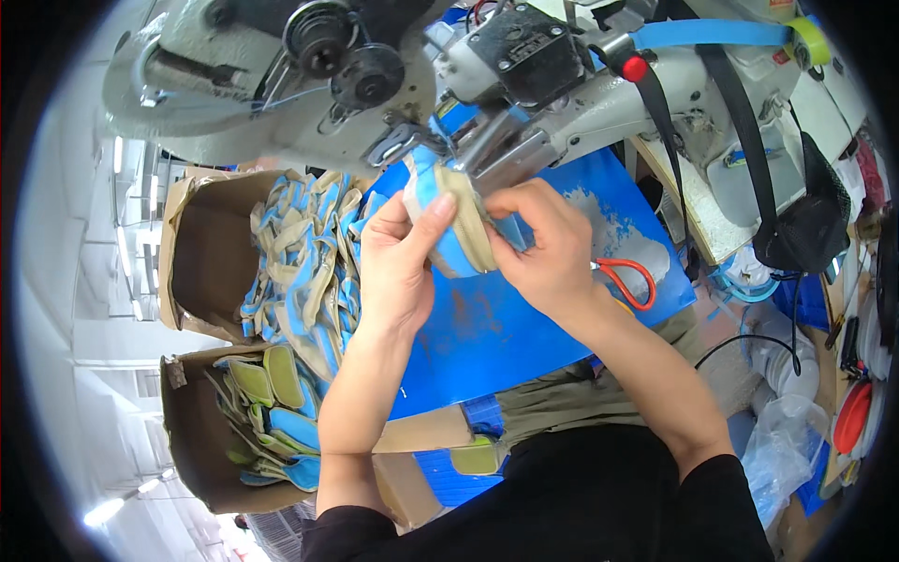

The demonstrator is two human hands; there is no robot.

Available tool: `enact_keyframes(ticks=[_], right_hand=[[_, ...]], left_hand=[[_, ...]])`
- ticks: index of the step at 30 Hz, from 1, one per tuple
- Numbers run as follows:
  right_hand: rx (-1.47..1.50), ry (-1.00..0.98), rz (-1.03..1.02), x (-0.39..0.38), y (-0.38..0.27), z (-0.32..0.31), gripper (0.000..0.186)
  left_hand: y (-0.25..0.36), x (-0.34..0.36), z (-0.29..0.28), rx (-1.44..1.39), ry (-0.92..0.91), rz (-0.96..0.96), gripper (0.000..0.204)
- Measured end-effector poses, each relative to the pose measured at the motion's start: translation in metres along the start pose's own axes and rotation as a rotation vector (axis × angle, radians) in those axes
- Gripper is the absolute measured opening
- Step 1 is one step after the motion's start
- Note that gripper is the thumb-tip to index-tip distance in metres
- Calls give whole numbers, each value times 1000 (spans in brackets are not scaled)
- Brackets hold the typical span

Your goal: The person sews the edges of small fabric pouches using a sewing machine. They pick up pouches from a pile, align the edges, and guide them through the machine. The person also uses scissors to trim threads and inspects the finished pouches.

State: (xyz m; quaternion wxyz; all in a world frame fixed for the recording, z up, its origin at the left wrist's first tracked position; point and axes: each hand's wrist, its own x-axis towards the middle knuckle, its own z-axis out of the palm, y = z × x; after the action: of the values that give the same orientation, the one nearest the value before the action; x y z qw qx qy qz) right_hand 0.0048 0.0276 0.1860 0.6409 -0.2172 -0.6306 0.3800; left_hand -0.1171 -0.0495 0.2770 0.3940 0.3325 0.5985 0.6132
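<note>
Head view: both hands, left point(398, 267) and right point(543, 248), pinch a blue-and-beige padded fabric piece point(454, 229) at the grey sewing machine's point(524, 103) needle; feeding the seam likely needs steady, even guidance.

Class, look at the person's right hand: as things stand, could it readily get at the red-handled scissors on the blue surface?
Probably yes: the red-handled scissors lie uncovered right beside the right hand, though it grips the blue and beige piece.

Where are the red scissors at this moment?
In the head view, the scissors lie on the blue sheet, right of centre, just beside the right hand's wrist and below the sewing machine.
</note>
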Motion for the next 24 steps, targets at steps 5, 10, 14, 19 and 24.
enact_keyframes(ticks=[5,10,14,19,24], right_hand=[[39,-2,48,-2,-1,3,23],[19,-40,83,-2,-4,1,23],[-3,-87,127,-1,-7,-4,22],[160,-130,265,2,-9,-7,22],[290,-211,482,5,-19,-14,23]], left_hand=[[-4,0,5,167,-5,156,33],[-7,2,6,159,-31,205,32],[-5,7,6,169,-52,231,35],[-2,19,9,131,-7,187,36],[2,18,8,210,-27,177,43]])
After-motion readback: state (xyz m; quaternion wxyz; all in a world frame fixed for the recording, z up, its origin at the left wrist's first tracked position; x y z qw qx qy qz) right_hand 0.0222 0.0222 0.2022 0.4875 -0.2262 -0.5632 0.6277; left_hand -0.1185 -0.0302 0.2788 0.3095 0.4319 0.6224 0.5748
